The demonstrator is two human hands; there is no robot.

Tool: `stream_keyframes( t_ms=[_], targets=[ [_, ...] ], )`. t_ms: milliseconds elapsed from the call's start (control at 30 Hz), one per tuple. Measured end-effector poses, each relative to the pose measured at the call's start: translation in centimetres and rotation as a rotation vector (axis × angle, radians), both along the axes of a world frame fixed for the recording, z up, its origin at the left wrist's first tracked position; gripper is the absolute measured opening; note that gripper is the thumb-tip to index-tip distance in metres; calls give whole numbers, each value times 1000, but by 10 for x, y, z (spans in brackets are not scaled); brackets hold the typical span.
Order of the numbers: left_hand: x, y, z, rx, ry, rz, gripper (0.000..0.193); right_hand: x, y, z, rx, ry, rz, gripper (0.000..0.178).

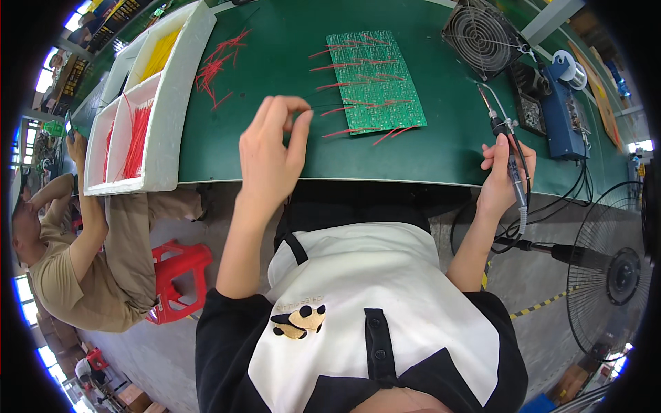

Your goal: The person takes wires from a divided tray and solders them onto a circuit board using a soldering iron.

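My left hand (pixel 274 141) is closed in a pinch at the left side of a green circuit board panel (pixel 413 113). A thin black wire (pixel 329 105) runs from its fingertips towards the panel's left edge. Several red wires (pixel 337 85) lie across the panel, many sticking out past its left side. On the right, my right hand (pixel 502 175) grips a soldering iron (pixel 513 168) with a thin metal feed tube clamped alongside. Its tip points up and away, apart from the panel.
A white foam box (pixel 162 103) with red and yellow wires stands at the left, beside loose red wires (pixel 219 65). A fume fan (pixel 482 38), blue soldering station (pixel 568 117) and solder spool (pixel 568 69) are at the right. A person (pixel 89 261) sits at the left.
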State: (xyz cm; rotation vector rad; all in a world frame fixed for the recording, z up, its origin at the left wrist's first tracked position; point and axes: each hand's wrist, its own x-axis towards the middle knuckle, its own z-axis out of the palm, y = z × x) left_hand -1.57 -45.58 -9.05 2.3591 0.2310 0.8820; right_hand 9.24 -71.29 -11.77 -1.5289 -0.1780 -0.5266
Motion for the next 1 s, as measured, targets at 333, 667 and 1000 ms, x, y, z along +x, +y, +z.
stream_keyframes(
  t_ms=[333, 667, 1000],
  targets=[
    [23, 19, -8, 187, 154, -72, 9, 1, 2, -1, -2, -43, 15, 16],
    [26, 9, -12, 95, -1, -50, 6, 1, 2, 1, 6, -17, 2, 16],
    [16, 8, -4, 173, 109, -51, 5, 0, 1, 2, 39, -19, 16, 15]
  ],
)
